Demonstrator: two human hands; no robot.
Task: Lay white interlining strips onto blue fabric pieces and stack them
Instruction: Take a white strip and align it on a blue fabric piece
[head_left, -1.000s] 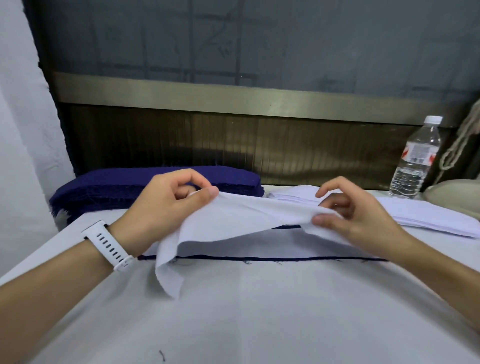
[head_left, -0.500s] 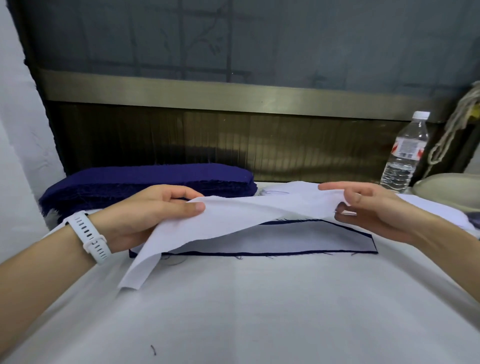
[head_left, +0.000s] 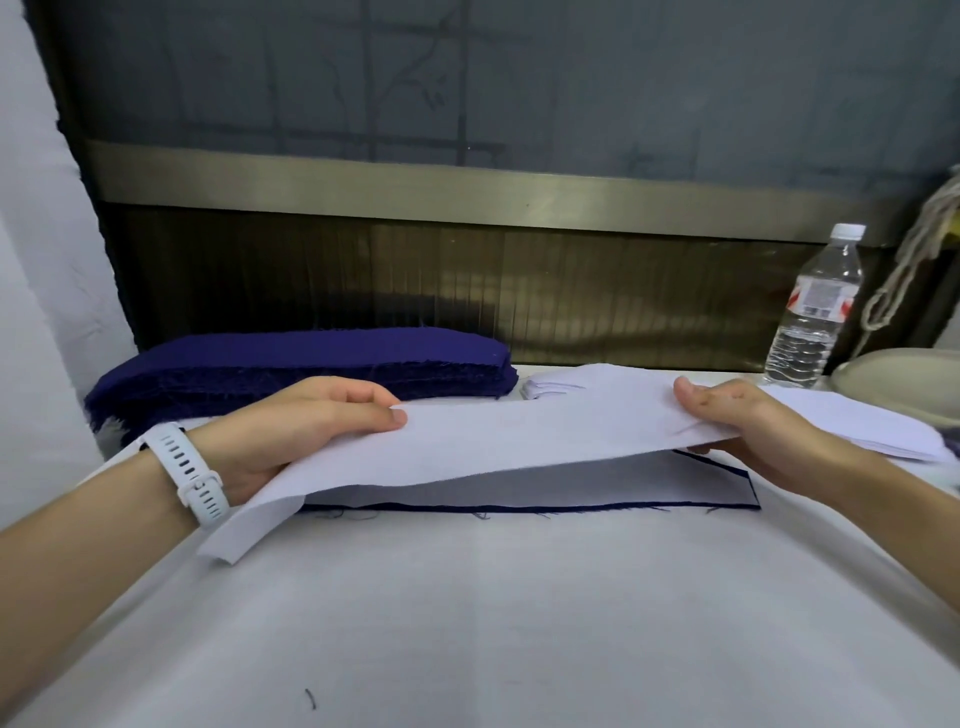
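Left hand (head_left: 306, 436), right hand (head_left: 748, 428): pinch on strip (head_left: 519, 441)

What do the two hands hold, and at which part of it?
Both hold one white strip. The left hand pinches it a little in from its drooping left end; the right hand pinches its right end.

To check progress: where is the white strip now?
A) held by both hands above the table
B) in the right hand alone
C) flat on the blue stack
A: the left hand and the right hand each hold the white strip, raised above the table.
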